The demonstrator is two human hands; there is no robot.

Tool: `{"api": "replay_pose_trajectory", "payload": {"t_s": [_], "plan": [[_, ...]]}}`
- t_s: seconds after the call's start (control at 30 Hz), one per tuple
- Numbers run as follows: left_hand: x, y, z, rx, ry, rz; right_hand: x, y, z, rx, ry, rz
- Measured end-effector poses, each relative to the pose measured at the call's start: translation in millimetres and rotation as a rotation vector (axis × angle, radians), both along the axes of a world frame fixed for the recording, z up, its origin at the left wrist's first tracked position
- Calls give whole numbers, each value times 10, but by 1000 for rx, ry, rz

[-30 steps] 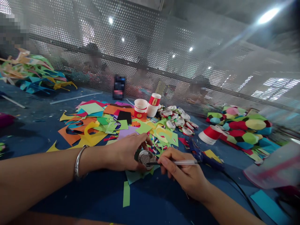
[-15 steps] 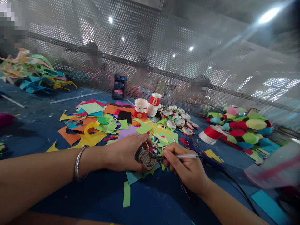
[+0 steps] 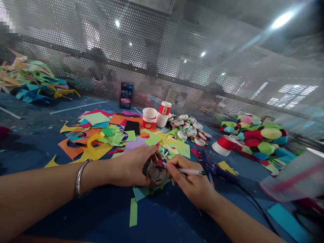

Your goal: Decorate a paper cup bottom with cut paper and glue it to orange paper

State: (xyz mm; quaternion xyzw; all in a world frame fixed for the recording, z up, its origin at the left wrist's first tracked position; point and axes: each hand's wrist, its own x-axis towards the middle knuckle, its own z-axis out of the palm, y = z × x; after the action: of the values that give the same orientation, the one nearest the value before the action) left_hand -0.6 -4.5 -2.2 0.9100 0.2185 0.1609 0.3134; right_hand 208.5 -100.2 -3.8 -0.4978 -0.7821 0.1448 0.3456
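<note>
My left hand (image 3: 129, 167) curls its fingers and thumb around a small round disc (image 3: 156, 173) with dark rim and a lined, net-like pattern on its face, perhaps the base of a paper cup. In my right hand (image 3: 191, 184) is a clear-barrelled pen (image 3: 193, 171), pinched between thumb and fingers, its tip at the disc's upper part. Whether the tip touches cannot be told. Beneath both hands lie scraps of coloured paper (image 3: 140, 193), and a green paper strip (image 3: 133, 212) rests nearer me.
Paper cups (image 3: 149, 125) stand beyond my hands, beside a heap of cut cup bases (image 3: 193, 126). A glue gun (image 3: 217, 171) with its cord lies to the right, near a red-and-white cup (image 3: 225, 145) and a translucent container (image 3: 291, 179). Cut paper (image 3: 93, 148) spreads leftward.
The pen and my right hand have shifted left over the disc, the pen tip now higher on its face. My left hand keeps its hold. The whole view has shifted slightly.
</note>
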Motion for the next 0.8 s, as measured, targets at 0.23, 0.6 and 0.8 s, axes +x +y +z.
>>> {"api": "replay_pose_trajectory", "payload": {"t_s": [0.23, 0.6, 0.8], "plan": [[-1, 9, -3, -9, -6, 7, -40, -9, 3, -30, -3, 39], [17, -23, 5, -7, -30, 31, 54, -43, -30, -58, 300, -11], [38, -29, -50, 108, -252, 184, 122, 25, -23, 129, 480, -167]]}}
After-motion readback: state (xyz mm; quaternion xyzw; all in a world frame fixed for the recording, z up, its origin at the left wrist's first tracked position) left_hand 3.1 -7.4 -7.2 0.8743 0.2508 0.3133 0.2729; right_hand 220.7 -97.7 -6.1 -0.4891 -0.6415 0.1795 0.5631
